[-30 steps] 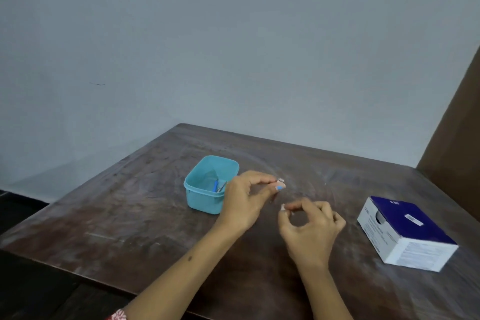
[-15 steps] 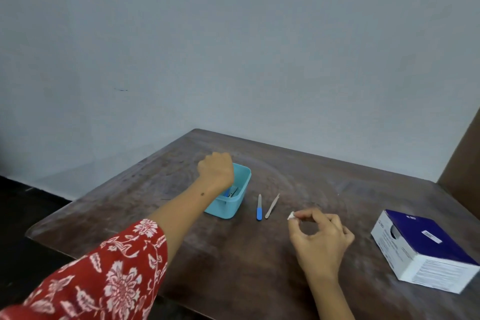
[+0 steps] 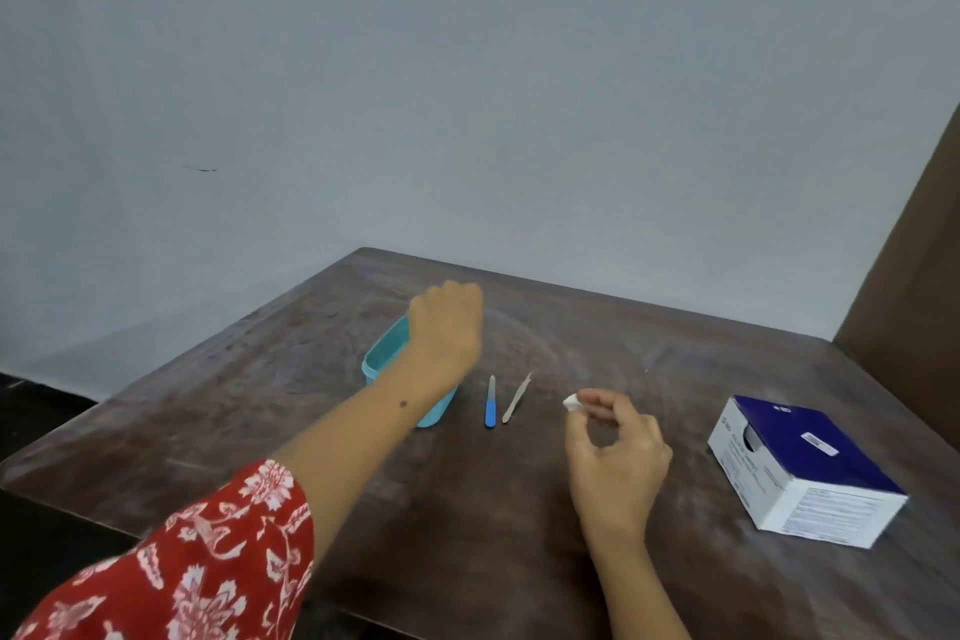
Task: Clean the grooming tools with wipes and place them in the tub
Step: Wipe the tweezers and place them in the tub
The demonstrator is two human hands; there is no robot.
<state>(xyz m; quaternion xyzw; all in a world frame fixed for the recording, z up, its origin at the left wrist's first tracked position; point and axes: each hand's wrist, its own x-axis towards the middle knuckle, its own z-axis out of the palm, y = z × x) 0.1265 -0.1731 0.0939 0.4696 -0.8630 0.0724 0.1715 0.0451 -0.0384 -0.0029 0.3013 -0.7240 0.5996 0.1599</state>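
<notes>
A teal plastic tub (image 3: 387, 359) stands on the dark wooden table (image 3: 467, 509). My left hand (image 3: 447, 322) hovers over the tub's far end, back of the hand up and fingers curled down out of sight, so I cannot tell what it holds. The tub's inside is hidden by my wrist. Just right of the tub lie a blue-handled nail file (image 3: 490, 405) and a thin pale metal tool (image 3: 516, 399), side by side. My right hand (image 3: 613, 447) is raised right of them, pinching a small crumpled white wipe (image 3: 570, 402) between thumb and fingertips.
A white and dark-blue cardboard box (image 3: 800, 468) sits near the table's right edge. A brown panel (image 3: 914, 276) rises at the far right, and a pale wall stands behind the table. The table's left and front edges drop to a dark floor.
My left hand, which held a small blue-tipped tool beside my right hand a second ago, has reached left over the tub. My right hand still pinches the wipe.
</notes>
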